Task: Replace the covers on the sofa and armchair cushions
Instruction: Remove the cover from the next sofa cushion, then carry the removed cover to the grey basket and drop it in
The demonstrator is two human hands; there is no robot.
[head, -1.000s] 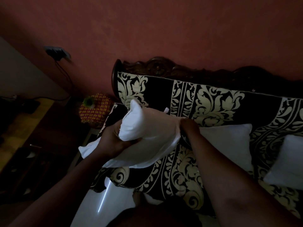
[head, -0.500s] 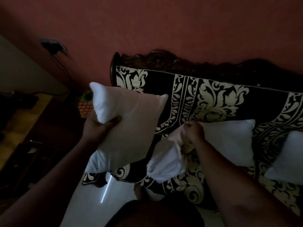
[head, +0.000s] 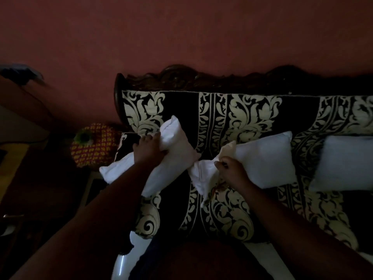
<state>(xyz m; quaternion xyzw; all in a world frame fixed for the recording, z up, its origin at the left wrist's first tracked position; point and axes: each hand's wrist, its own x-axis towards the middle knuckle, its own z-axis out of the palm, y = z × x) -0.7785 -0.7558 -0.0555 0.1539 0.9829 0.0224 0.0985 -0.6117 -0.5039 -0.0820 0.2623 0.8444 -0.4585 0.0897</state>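
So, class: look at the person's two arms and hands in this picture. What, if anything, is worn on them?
Nothing can be seen on them. The left hand and right hand are bare, without visible gloves, rings or watch. Both forearms are bare too, with no sleeve in view. The light is dim, so small items could be missed.

The sofa (head: 252,110) in front of me is draped in black fabric with a cream scrollwork pattern, its dark carved wooden back rail set against the red wall. Three white cushions lie on its seat. The first cushion (head: 177,156) sits at the sofa's left end, tilted, under my left hand (head: 148,151). The middle cushion (head: 264,160) leans against the backrest, and my right hand (head: 232,171) grips a bunched cover (head: 203,176) just beside its left edge. The third cushion (head: 347,162) lies further right, apart from the middle one.
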